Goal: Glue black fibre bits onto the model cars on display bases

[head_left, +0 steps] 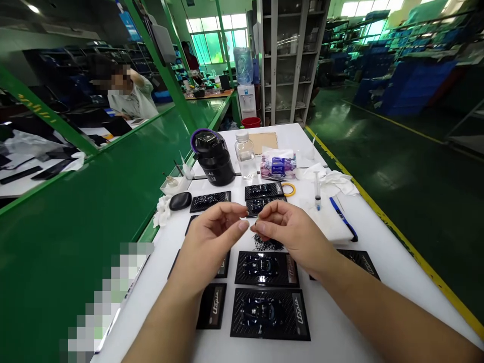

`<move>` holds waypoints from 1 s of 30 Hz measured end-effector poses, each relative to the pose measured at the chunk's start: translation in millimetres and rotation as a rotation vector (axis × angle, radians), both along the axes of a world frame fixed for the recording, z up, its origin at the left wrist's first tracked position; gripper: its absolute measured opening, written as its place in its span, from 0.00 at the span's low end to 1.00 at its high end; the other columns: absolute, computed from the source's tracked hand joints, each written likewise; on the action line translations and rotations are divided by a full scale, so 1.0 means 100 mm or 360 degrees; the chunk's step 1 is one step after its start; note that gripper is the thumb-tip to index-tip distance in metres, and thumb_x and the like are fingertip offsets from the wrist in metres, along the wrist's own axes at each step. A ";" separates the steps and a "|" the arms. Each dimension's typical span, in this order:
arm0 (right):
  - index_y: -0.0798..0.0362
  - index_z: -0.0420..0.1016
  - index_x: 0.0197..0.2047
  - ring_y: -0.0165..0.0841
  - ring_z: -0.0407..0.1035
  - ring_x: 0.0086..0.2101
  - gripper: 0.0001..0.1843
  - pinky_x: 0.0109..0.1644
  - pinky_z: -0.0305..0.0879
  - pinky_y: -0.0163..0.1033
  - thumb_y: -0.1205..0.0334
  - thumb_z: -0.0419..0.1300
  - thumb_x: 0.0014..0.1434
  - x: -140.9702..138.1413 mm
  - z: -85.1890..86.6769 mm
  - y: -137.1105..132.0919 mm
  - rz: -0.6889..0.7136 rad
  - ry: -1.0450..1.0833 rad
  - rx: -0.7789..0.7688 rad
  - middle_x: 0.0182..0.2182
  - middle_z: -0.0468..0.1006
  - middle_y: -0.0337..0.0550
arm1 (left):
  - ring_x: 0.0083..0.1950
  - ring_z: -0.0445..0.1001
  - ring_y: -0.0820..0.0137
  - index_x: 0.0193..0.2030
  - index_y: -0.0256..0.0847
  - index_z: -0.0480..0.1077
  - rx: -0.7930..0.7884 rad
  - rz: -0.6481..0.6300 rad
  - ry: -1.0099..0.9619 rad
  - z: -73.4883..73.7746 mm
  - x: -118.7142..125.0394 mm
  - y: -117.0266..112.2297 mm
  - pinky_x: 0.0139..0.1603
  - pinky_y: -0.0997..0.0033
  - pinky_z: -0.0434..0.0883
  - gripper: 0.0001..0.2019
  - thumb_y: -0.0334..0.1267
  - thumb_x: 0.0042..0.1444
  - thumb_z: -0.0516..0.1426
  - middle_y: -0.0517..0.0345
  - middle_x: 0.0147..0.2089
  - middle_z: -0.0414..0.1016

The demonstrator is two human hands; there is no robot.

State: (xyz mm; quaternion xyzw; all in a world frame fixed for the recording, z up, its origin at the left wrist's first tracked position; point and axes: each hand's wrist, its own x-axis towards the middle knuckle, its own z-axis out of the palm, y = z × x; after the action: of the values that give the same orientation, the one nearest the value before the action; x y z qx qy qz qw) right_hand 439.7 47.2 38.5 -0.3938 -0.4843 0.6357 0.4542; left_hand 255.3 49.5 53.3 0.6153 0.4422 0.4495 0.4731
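Above the middle of the white table, my left hand has its thumb and fingertips apart, with nothing visible between them. My right hand faces it closely, its thumb and forefinger pinched together; a tiny dark thing may be in them, too small to name. Below the right fingers lies a pile of thin black bits. Closest to me, a dark blue model car sits on a black plate with silver lettering. Behind it is another model car on such a plate, and several more plates stand around, some partly hidden by my arms.
Across the table's back stand a black jug, a clear bottle and a tissue pack. A syringe, blue tool, yellow tape roll and black mouse lie around. A co-worker sits beyond the green partition.
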 end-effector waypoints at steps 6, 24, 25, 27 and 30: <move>0.53 0.67 0.38 0.26 0.73 0.36 0.21 0.46 0.68 0.34 0.58 0.74 0.48 -0.11 -0.06 -0.06 -0.0060 0.0564 -0.0223 0.31 0.76 0.36 | 0.43 0.76 0.69 0.45 0.45 0.76 0.0087 -0.0021 0.0107 -0.07 0.10 -0.03 0.47 0.67 0.75 0.11 0.42 0.56 0.65 0.57 0.43 0.77; 0.55 0.74 0.37 0.25 0.69 0.35 0.04 0.41 0.66 0.32 0.66 0.58 0.62 0.04 -0.01 -0.04 -0.0385 -0.0765 0.1124 0.33 0.76 0.38 | 0.37 0.73 0.75 0.43 0.47 0.77 0.1101 0.0357 0.0797 0.00 -0.02 -0.03 0.32 0.77 0.69 0.07 0.32 0.62 0.59 0.61 0.40 0.76; 0.55 0.74 0.36 0.25 0.69 0.34 0.04 0.41 0.66 0.32 0.66 0.58 0.62 0.04 -0.01 -0.04 -0.0349 -0.0775 0.1099 0.32 0.76 0.37 | 0.37 0.74 0.75 0.44 0.46 0.77 0.1181 0.0311 0.0894 -0.01 -0.02 -0.02 0.33 0.77 0.71 0.08 0.31 0.62 0.59 0.61 0.40 0.76; 0.55 0.75 0.37 0.24 0.69 0.34 0.05 0.41 0.65 0.31 0.66 0.58 0.62 0.03 -0.02 -0.04 -0.0296 -0.0797 0.1035 0.33 0.76 0.37 | 0.39 0.76 0.74 0.46 0.44 0.77 0.1258 0.0200 0.1009 -0.02 -0.02 -0.01 0.38 0.76 0.74 0.09 0.30 0.63 0.57 0.59 0.41 0.77; 0.54 0.75 0.37 0.24 0.67 0.32 0.05 0.39 0.63 0.32 0.65 0.58 0.62 0.01 -0.04 -0.05 -0.0264 -0.0842 0.0973 0.33 0.76 0.36 | 0.42 0.78 0.72 0.48 0.42 0.76 0.1313 0.0155 0.1071 -0.04 -0.01 0.00 0.43 0.73 0.76 0.09 0.30 0.63 0.57 0.57 0.43 0.79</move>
State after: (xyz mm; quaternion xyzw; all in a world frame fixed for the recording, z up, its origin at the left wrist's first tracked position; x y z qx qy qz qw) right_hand 440.5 42.5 34.8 -0.4283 -0.7175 0.3007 0.4597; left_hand 254.2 49.7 49.3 0.8391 0.3840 0.3852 0.0027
